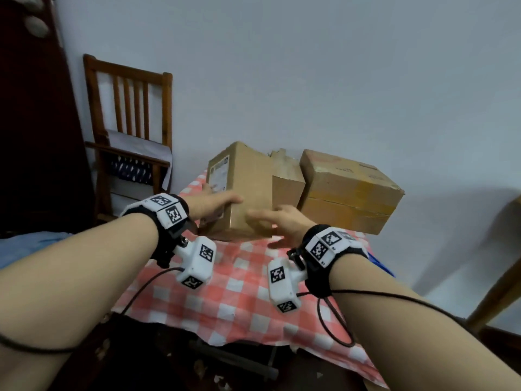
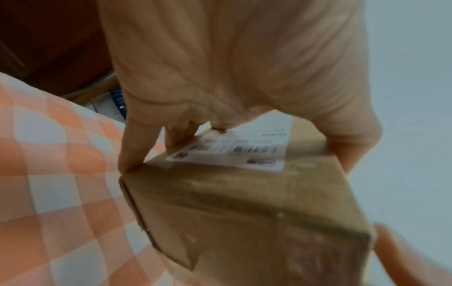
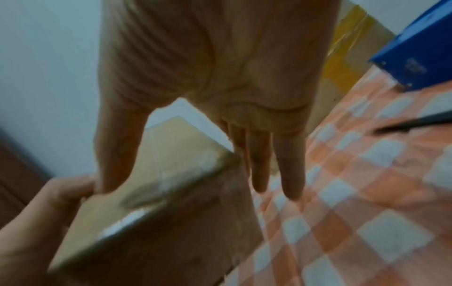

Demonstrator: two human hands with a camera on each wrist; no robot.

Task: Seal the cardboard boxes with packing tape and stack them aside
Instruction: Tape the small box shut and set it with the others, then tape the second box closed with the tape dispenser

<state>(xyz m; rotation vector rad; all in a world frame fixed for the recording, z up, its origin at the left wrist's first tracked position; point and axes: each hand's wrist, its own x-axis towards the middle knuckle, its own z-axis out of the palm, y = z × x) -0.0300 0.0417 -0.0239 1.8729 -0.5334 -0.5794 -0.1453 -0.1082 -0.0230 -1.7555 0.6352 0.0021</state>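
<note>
Cardboard under both sets of fingers; my left hand [image 1: 215, 203] grips the labelled end of the box [image 1: 248, 190], thumb over the top edge, other fingers [image 2: 133, 143] down the label face w/ tips at the lower edge; left-wrist view shows the white shipping label [image 2: 234, 149] w/ barcodes right under the palm. My right hand [image 1: 277, 221] is on the near right side of the same box; thumb lies across the top panel, fingers [image 3: 288, 164] run straight down the side face toward the cloth, pressing rather than curling; head view is blurred there, so can't tell how much palm touches. Box sits tilted between the two hands, low over the back part of the red-and-white check tablecloth [image 1: 225, 292]; whether its bottom edge touches the cloth I can't tell. Just behind & right of it: a 2nd box [image 1: 349, 190], w/ yellowish tape across it, near the table's far right corner; a smaller carton [image 1: 287, 179] is wedged between the two. Right-wrist view: blue box [image 3: 415, 56] at the cloth's edge; thin dark object [image 3: 413, 123] lying on the cloth, too blurred to ID. Wooden chair [image 1: 129, 131] stands left of the table against the pale wall [image 1: 310, 66].
</note>
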